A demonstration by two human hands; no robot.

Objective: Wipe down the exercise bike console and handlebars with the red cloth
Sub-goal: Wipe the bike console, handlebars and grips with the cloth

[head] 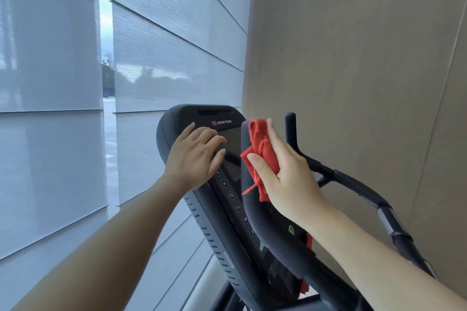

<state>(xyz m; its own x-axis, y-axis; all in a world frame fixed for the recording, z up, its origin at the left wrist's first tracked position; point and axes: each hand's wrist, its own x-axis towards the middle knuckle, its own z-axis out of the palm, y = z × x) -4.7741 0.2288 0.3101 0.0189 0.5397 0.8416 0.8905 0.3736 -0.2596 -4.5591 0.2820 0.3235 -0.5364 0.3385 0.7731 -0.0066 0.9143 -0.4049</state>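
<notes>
The black exercise bike console (202, 115), marked STAR TRAC, stands tilted in the lower middle, with a dark screen and a column of round number buttons (231, 195). My left hand (195, 159) rests flat on the console's left edge, fingers over the screen's corner. My right hand (283, 171) presses the bunched red cloth (259, 149) against the near curved black handlebar (255, 212), close to its upper end. A second handlebar (353, 182) runs behind my right hand, its upright tip (290, 121) above the cloth.
Grey roller blinds (50, 58) cover the windows to the left and ahead, with a bright gap (106, 33) between them. A beige wall panel (353, 45) stands close on the right, just behind the far handlebar.
</notes>
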